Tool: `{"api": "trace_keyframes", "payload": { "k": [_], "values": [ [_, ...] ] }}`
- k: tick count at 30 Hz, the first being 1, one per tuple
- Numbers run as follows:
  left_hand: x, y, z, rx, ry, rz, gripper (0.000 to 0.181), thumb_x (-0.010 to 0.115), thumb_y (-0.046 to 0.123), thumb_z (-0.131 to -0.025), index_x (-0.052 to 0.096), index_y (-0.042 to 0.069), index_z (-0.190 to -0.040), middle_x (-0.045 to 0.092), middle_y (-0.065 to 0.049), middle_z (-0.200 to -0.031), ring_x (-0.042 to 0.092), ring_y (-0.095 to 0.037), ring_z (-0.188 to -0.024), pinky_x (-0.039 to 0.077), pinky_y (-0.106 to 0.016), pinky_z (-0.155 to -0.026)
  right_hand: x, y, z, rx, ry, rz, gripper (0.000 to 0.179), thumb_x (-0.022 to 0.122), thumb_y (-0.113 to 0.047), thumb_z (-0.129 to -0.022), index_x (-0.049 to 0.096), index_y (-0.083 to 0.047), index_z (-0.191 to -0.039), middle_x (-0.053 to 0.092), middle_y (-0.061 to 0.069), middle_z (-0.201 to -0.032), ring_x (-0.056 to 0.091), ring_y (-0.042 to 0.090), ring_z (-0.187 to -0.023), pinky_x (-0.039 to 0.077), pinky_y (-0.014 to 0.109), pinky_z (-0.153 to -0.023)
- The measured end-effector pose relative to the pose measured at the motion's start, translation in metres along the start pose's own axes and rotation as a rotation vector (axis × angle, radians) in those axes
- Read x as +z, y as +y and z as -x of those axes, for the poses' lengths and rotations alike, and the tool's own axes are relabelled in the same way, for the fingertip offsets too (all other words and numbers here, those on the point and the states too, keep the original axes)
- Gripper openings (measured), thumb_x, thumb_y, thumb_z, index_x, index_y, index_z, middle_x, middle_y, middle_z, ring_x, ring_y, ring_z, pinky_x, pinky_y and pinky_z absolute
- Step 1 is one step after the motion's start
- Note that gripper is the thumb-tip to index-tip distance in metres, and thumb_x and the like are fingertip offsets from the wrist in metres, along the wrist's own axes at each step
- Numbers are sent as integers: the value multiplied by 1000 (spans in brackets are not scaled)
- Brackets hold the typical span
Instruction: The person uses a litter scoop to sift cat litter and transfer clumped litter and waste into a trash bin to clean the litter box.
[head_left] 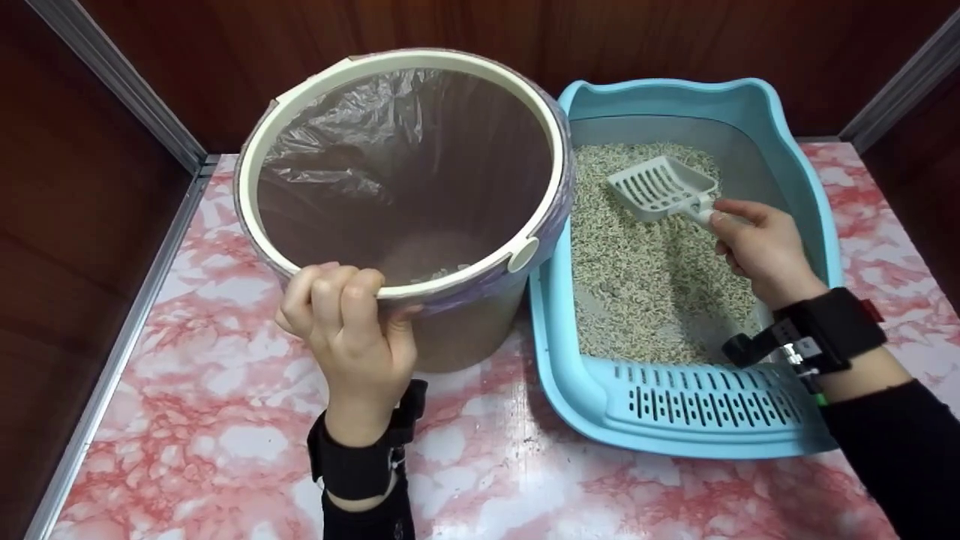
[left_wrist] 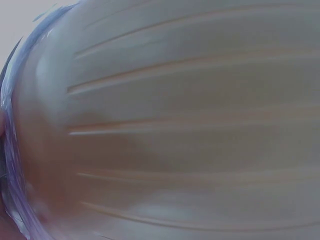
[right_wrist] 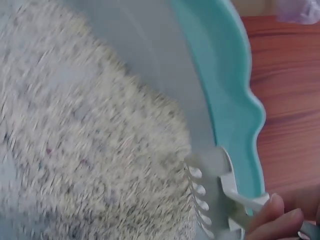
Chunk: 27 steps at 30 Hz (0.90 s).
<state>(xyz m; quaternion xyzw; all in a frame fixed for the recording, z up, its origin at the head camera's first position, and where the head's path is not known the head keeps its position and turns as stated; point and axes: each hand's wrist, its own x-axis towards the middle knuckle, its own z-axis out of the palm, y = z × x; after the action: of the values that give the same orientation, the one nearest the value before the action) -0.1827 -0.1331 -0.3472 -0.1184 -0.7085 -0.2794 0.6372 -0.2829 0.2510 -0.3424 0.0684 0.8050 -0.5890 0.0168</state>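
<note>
My right hand [head_left: 765, 244] pinches the handle of a pale grey slotted litter scoop [head_left: 660, 187], held over the litter in a blue litter box [head_left: 555, 360]. No clump shows in the scoop. In the right wrist view, the scoop [right_wrist: 215, 190] appears at lower right near the box wall [right_wrist: 225, 75]. My left hand [head_left: 352, 322] grips the near rim of a round trash bin [head_left: 465, 330], fingers over the cream ring and thumb outside. A thin purplish bag lines the bin. The ribbed bin side [left_wrist: 190, 120] fills the left wrist view.
Pellet litter [head_left: 637, 277] covers most of the box floor, with bare patches. The bin stands against the box's left side. A dark wood panel [head_left: 480, 30] rises behind both, with side panels left and right. The floor [head_left: 187, 435] is red-and-white marbled.
</note>
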Motion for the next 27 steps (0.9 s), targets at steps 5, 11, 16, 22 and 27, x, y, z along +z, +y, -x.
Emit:
{"api": "trace_keyframes", "payload": {
  "k": [5,11,16,22,27],
  "values": [
    [-1,0,0,4,2,-3,50,47,55,-95,53,6,-86,49,-11,-84,42,-36,-95,24,-52,-82,7,7,-3,2,21,318,51,50,-27,-102,42,3,-143,58,-2,-85,49,2,-56,37,20,-47],
    [-1,1,-1,6,8,-4,50,47,55,-95,53,6,-85,49,-11,-84,42,-36,-95,24,-52,-81,8,9,-6,77,-109,493,62,53,-35,-100,38,8,-142,55,13,-99,52,8,-63,48,26,-57],
    [-2,1,0,4,7,2,50,48,54,-95,54,6,-85,50,-11,-84,42,-36,-95,24,-53,-81,9,9,-8,113,-208,611,65,54,-29,-98,33,17,-138,54,19,-98,52,12,-61,50,31,-59],
    [-3,1,0,-4,-37,22,50,48,55,-94,59,6,-92,53,-11,-91,44,-36,-101,24,-52,-85,8,7,-8,150,-253,660,82,53,-37,-98,13,16,-145,30,41,-138,45,49,-115,39,58,-95],
    [-9,4,-4,-32,-70,72,63,47,62,-92,64,5,-111,60,-11,-111,44,-35,-113,22,-52,-92,8,3,-5,134,-254,629,89,49,-47,-98,6,13,-148,23,41,-143,30,54,-128,29,62,-102]
  ]
}}
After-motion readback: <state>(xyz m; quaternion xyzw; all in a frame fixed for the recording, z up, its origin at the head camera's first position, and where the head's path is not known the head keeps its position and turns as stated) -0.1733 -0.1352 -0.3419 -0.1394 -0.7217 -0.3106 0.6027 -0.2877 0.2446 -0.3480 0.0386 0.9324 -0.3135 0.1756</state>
